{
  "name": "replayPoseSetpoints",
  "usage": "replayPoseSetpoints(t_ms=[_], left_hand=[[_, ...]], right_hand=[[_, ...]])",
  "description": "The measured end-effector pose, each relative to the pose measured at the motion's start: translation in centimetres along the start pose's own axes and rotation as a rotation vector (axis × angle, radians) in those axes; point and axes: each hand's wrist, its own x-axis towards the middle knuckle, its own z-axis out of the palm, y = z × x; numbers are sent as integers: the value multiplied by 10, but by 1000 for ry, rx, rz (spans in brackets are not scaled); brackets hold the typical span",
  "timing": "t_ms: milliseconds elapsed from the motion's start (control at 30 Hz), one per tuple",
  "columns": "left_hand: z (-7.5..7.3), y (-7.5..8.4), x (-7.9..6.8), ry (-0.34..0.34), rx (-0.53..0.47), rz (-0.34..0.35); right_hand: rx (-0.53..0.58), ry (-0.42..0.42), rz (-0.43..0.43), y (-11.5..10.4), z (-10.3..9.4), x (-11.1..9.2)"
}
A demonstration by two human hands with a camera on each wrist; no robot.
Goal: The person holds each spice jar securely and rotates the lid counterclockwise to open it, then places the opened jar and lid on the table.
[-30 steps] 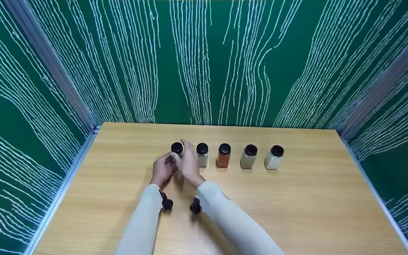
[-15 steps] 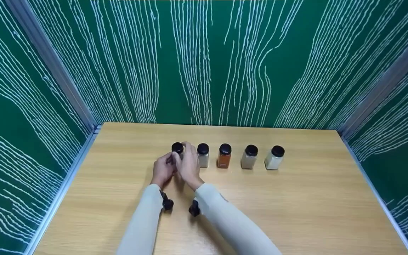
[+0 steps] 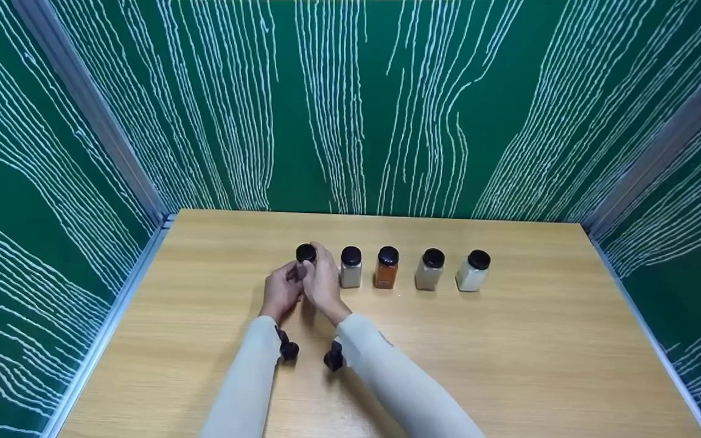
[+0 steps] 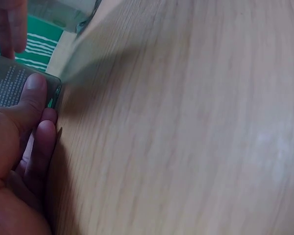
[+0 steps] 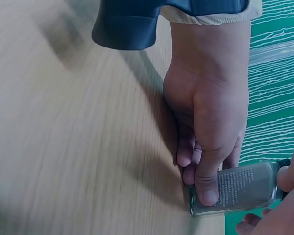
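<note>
A square glass spice jar (image 5: 250, 185) with a black cap (image 3: 306, 252) and pale contents stands upright at the left end of a row of jars. My left hand (image 3: 282, 291) grips its lower part; in the left wrist view the left thumb (image 4: 33, 93) lies across the printed side. From the right, my right hand (image 3: 324, 283) holds the upper part, its thumb (image 5: 285, 179) at the neck by the cap. Other right-hand fingers (image 4: 12, 27) appear slightly apart from the glass. Both hands hide most of the jar in the head view.
To the right stand more black-capped jars: a greyish one (image 3: 351, 267), an orange-red one (image 3: 386, 267), another greyish one (image 3: 429, 269) and a whitish one (image 3: 473, 271). The wooden table (image 3: 509, 353) has green walls (image 3: 375, 109) with white lines behind and beside it.
My right thumb and fingers have drawn in closer around the jar's top, the fingertips coming down slightly. My left hand keeps its grip. The other jars have not moved.
</note>
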Motion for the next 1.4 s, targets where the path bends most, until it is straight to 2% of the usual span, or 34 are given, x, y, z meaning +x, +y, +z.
replayPoseSetpoints(t_ms=[100,200,333,433,533,767,900,1033,1133,1267,1400], left_hand=[[0,-1,1,-8,1,-10],[0,-1,1,-7,1,-9],[0,-2,-1,31,70,86],[1,-3,-2,66,113,152],[1,-2,-3,65,104,148],[3,0,-4,42,47,65],[3,1,-4,35,41,78],[3,1,-4,42,63,105],[2,0,-4,29,35,84],[1,1,-3,12,2,34],[0,3,-3,42,71,86]], right_hand=[[13,-10,-13,1,0,1],[37,-30,11,1,1,1],[75,-47,77,0,2,-1],[92,-31,80,2,3,-2],[101,-10,77,5,4,-2],[128,28,96,11,4,0],[131,29,84,11,3,1],[109,12,47,12,4,0],[97,-8,17,12,4,0],[102,-48,20,11,4,1],[161,-91,54,11,3,2]])
